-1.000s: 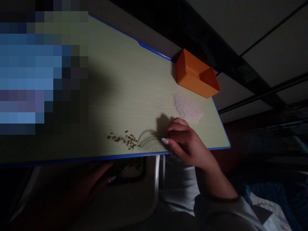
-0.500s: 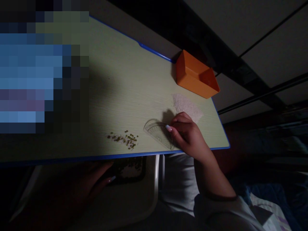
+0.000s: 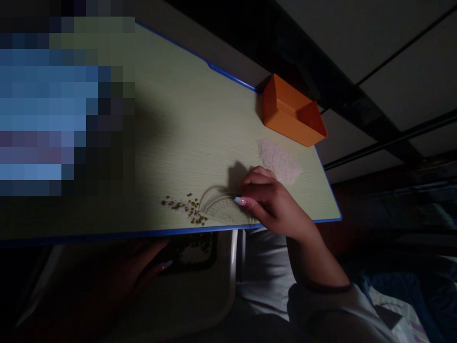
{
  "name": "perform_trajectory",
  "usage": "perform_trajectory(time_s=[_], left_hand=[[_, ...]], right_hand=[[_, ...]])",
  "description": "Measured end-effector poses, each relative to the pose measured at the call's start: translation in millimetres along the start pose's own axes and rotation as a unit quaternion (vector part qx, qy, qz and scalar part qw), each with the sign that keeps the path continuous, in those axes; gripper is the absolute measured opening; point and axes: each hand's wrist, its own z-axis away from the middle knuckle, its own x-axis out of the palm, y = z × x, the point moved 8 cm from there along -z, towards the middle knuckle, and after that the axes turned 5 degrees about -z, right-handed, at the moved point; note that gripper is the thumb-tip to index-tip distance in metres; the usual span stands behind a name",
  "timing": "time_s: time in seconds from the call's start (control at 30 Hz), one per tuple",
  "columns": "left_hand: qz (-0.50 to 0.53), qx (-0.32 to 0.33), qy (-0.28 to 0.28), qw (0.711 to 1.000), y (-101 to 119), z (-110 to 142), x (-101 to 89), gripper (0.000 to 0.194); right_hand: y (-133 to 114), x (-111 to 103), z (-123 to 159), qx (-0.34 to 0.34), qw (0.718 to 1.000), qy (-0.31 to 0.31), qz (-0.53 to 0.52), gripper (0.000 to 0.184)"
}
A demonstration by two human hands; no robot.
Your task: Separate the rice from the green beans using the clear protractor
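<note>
My right hand (image 3: 267, 200) pinches the right part of a clear protractor (image 3: 223, 209) just above the tabletop's near edge. The protractor's left end touches a small scatter of green beans (image 3: 194, 214) mixed with pale grains. Below the table edge, in deep shadow, my left hand (image 3: 143, 264) grips the left side of a dark tray (image 3: 214, 252). Beans and pale grains lie in that tray. Much of the left hand is too dark to make out.
A pile of pale grains (image 3: 278, 161) lies beyond my right hand. Behind it an orange box (image 3: 291, 126) stands at the table's far edge. The pale tabletop (image 3: 200, 138) has a blue rim. Under the table a white-rimmed surface (image 3: 233, 267) shows. The upper left is blurred out.
My right hand has moved a little left and toward me with the protractor, which has turned flatter to the table edge and reached the beans. My left hand is still.
</note>
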Motion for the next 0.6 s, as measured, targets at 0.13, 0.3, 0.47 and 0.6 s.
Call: perform_trajectory(time_s=[0.13,0.3,0.47,0.6], left_hand=[[-0.028,-0.013,-0.028,0.999,-1,1,2.8,0.049],[-0.02,-0.024,-0.026,0.999,6,-1,-5.0,0.05],[-0.007,-0.01,-0.014,1.0,10,-3,-7.8,0.051],[0.001,-0.005,-0.017,1.0,9,-4,-3.5,0.05]], right_hand=[[0,-1,4,-0.004,1.0,-0.01,-0.003,0.034],[-2,-11,11,-0.006,0.999,0.018,-0.027,0.035],[-3,-6,16,0.002,1.0,-0.01,-0.027,0.036],[-2,-2,16,0.005,1.0,-0.011,-0.013,0.033]])
